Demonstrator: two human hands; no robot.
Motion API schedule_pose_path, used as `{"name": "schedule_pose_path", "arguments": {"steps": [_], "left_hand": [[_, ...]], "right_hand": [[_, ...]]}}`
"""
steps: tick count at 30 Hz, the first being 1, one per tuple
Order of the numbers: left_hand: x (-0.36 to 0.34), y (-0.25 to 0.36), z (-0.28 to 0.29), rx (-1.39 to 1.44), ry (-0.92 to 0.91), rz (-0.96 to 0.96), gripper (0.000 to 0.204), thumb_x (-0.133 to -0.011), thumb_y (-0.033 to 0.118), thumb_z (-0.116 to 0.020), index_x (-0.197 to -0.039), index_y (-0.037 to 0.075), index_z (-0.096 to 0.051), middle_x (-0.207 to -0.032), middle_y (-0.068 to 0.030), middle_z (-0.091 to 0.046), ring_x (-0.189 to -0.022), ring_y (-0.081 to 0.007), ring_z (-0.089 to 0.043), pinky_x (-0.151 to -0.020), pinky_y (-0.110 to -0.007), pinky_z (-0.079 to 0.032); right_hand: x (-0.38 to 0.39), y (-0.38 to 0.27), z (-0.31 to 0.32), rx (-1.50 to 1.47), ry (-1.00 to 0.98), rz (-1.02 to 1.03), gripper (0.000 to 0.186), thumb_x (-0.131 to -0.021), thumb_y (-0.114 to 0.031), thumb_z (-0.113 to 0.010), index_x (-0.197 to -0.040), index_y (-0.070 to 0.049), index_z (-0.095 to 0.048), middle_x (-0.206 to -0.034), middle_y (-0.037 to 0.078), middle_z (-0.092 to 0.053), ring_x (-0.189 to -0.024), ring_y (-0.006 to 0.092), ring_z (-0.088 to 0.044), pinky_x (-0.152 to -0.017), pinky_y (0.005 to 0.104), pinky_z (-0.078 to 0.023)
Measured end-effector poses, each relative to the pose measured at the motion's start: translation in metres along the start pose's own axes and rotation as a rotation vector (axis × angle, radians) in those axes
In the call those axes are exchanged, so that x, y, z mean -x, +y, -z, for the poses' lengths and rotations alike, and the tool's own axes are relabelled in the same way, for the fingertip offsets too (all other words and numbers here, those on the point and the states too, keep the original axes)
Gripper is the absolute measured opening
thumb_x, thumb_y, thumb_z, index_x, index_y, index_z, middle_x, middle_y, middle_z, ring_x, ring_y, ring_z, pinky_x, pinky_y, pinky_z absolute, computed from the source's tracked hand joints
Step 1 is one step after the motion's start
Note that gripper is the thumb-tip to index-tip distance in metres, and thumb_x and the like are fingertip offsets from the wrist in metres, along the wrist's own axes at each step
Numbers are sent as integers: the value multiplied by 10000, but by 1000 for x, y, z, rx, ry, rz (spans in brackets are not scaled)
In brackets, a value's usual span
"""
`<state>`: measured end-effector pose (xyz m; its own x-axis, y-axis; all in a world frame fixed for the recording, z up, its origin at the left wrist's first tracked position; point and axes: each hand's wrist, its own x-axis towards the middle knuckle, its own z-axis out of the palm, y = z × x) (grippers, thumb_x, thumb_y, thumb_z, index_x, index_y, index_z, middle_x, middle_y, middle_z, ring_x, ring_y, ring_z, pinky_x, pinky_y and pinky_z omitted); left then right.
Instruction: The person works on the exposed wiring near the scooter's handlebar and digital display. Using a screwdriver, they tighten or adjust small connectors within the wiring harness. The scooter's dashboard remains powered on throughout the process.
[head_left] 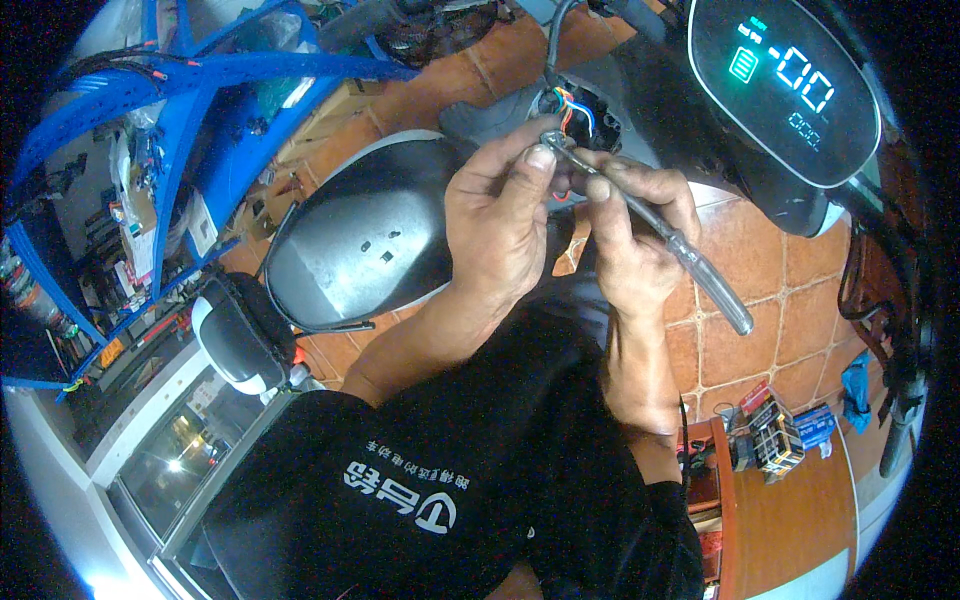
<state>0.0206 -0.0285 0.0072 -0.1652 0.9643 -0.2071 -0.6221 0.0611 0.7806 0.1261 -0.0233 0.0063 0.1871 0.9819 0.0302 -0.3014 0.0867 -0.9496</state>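
Note:
A slim screwdriver (715,285) with a translucent grey handle slants from lower right to upper left. My right hand (640,225) is closed around its shaft, and the handle sticks out past the fingers. My left hand (505,205) is pinched at the screwdriver's tip end; whatever small piece sits between its thumb and fingers is mostly hidden. Just beyond the fingertips, thin coloured wires (575,105) come out of an opened dark housing (605,115) on an electric scooter. A reddish loop of wire shows below the fingers.
The scooter's lit display (785,95) is at upper right, its black seat (365,235) at left. Blue shelving (190,170) with parts stands far left. Small boxes (775,430) sit on a wooden cabinet (790,510) at lower right. Orange tiles (740,260) cover the floor.

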Motion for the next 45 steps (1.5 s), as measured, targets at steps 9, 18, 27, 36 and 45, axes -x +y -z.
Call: {"name": "schedule_pose_path", "arguments": {"steps": [9, 18, 27, 36, 45], "left_hand": [[0, 0, -1, 23, 1, -31, 265, -905, 23, -520, -1152, -66, -547, -1063, -148, -618, -922, -207, -616, -827, -309, -509], [1, -1, 0, 27, 11, -22, 265, -897, 16, -531, -1148, -64, -552, -1060, -151, -621, -918, -205, -620, -831, -307, -511], [1, -1, -3, 9, 10, -22, 265, -895, 17, -536, -1145, -65, -554, -1053, -151, -624, -909, -201, -621, -829, -307, -512], [1, -1, -2, 31, -3, -20, 271, -894, 24, -542, -1150, -64, -549, -1051, -152, -625, -910, -201, -622, -817, -305, -518], [1, -2, 1, 8, 7, -31, 270, -901, 45, -537, -1149, -61, -551, -1055, -156, -623, -915, -211, -622, -809, -306, -520]], "right_hand": [[2, 5, -1, -8, -4, 26, 134, -797, 61, -629, -867, 14, -525, -896, 184, -663, -848, 229, -661, -760, 325, -540], [3, 8, -2, -26, 19, 37, 131, -797, 54, -635, -868, 15, -531, -896, 182, -665, -848, 230, -662, -754, 328, -542], [3, 7, -2, -47, 21, 42, 131, -794, 53, -638, -870, 18, -538, -893, 175, -664, -845, 229, -660, -751, 326, -541], [3, 4, -2, -33, 4, 56, 136, -804, 41, -637, -880, 18, -527, -909, 189, -662, -854, 231, -657, -756, 328, -538], [1, 5, 1, 24, -48, 102, 125, -807, 47, -627, -871, 16, -524, -916, 197, -660, -848, 231, -655, -753, 333, -539]]}}
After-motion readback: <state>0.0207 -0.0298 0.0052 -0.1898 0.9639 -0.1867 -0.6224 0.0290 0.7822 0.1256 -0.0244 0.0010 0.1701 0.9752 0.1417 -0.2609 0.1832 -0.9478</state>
